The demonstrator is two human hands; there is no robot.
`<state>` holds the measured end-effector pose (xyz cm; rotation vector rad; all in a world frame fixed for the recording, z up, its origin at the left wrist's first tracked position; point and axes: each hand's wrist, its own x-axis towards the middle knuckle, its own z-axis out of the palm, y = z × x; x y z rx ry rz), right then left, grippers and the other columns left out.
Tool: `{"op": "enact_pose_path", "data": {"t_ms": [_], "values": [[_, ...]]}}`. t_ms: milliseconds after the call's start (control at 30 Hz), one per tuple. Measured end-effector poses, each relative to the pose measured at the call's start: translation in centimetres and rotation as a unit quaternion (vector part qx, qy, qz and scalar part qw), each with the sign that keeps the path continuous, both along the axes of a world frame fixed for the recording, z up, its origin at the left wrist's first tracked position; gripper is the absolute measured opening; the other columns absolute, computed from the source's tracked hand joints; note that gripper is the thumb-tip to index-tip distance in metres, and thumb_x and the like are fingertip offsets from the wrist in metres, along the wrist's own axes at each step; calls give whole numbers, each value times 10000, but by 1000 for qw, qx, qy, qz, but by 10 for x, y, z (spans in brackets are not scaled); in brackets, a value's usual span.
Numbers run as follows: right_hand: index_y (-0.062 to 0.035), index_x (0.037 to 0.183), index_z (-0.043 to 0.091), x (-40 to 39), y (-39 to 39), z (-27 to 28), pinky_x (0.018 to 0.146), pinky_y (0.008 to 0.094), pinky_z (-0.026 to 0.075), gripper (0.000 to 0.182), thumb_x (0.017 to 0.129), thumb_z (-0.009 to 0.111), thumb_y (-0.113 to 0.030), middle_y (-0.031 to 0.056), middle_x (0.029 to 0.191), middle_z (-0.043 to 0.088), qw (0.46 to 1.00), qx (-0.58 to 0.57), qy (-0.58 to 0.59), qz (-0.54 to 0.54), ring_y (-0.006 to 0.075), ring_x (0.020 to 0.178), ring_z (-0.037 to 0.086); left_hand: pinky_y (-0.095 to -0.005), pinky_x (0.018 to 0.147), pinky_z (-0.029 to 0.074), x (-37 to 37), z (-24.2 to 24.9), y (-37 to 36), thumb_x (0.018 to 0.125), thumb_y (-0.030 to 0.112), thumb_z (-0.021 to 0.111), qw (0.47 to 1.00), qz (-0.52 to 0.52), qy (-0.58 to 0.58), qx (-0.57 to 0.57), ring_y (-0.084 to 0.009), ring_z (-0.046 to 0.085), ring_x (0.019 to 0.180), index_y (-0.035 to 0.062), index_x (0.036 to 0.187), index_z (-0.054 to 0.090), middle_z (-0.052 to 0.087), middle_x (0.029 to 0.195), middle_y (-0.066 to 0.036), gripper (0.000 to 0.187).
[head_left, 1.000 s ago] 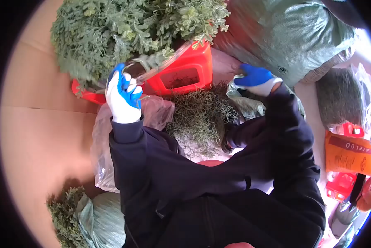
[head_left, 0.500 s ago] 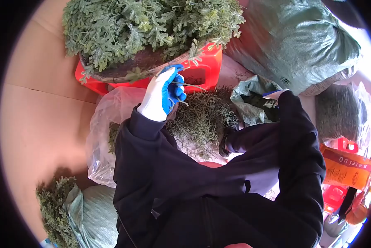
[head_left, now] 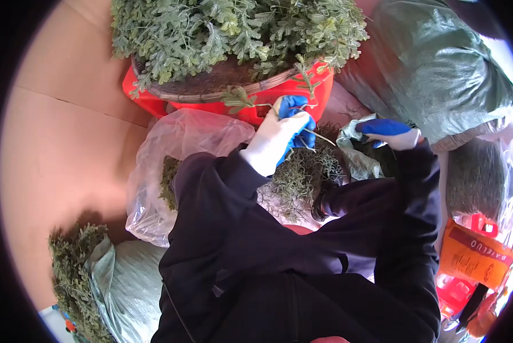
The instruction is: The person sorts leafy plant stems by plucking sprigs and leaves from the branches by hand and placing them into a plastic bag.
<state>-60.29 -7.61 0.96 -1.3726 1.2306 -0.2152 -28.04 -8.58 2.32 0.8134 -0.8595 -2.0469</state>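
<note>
My left hand (head_left: 293, 128), in a white glove with blue-coated fingers, is closed around a few thin evergreen sprigs (head_left: 239, 100). Their leafy ends stick out to the left and their bare stems to the lower right. My right hand (head_left: 391, 131), gloved the same way, is over the mouth of a small green woven sack (head_left: 362, 163). Its fingers stretch left by the rim, and I see nothing held in them. Beyond my left hand, a wide shallow basket (head_left: 216, 83) heaped with evergreen sprigs (head_left: 211, 40) rests on a red plastic stool (head_left: 319, 91).
Loose stems (head_left: 302, 177) lie on the floor between my legs. To the left are a clear plastic bag (head_left: 148, 194) and a green sack (head_left: 133, 286) with greenery. A large full sack (head_left: 433, 63) stands at upper right, an orange bag (head_left: 476, 254) at lower right.
The view has shifted, so the basket sits further right. My left hand keeps hold of the sprigs. My right hand has come up out of the small sack's mouth and shows more fully.
</note>
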Motion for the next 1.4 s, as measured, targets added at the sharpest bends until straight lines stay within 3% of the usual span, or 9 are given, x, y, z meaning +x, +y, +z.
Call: {"op": "enact_pose_path", "data": {"t_ms": [133,367,433,533,667,900,967,1033,1400], "values": [[0,1214,561,79,28,18,845,347,493,271,996,459,-124,74,1101,623,962,-164,-213,54,185,972,606,-315,585,531,-11,-5,10,949,84,544,997,-57,-41,-30,-168,618,689,34,1169,467,608,881,-81,239],[-20,1232,541,149,33,-22,874,295,490,409,860,685,-107,54,1083,620,889,114,-412,-164,140,990,601,-332,676,493,-3,-18,24,965,142,542,936,-209,-240,-150,-165,611,817,66,1143,467,601,975,-27,208],[-16,1248,537,157,36,-12,895,299,488,441,842,695,-83,63,1101,619,909,80,-377,-160,149,1013,600,-362,700,502,5,-18,24,935,154,554,753,-242,-379,-480,-231,623,793,61,1102,522,617,933,-60,194],[-6,1264,525,166,45,-14,911,307,481,485,818,705,-66,85,1113,616,920,27,-344,-188,161,1030,595,-406,736,514,16,-19,25,891,173,573,260,-227,-472,-811,-331,643,756,53,1040,605,642,871,-111,194],[-4,1265,512,172,47,-22,941,311,467,506,802,713,-41,103,1130,608,915,6,-346,-205,177,1051,590,-384,696,506,22,-94,21,840,233,614,687,-254,-459,-503,-360,638,750,-67,1012,529,614,801,-194,356],[-8,1267,514,168,46,-27,940,312,452,449,871,687,-132,90,1097,627,879,-22,-339,-334,171,1051,582,-361,673,481,10,-38,20,865,121,614,899,-82,-337,-267,-257,601,770,-13,1060,466,581,840,-151,279],[-66,1356,449,159,40,-18,933,342,436,575,933,587,-431,73,1150,616,913,94,-283,-279,203,1077,569,-258,715,471,6,-19,17,921,53,569,964,-56,-236,-113,-112,558,816,18,1080,486,567,908,-38,183],[-108,1337,468,154,39,-42,900,354,429,591,922,559,-520,48,1181,581,867,306,-311,-242,212,1072,544,-243,702,463,8,-28,17,925,33,562,948,-51,-272,-157,-90,544,809,21,1043,500,565,888,-25,134],[-1,1005,622,171,52,-31,839,287,485,215,801,684,-32,67,939,662,835,95,-459,-286,153,899,639,-323,702,510,11,-20,21,832,203,691,810,-193,-449,-324,-204,674,799,-8,1037,583,679,869,-140,313]]}}
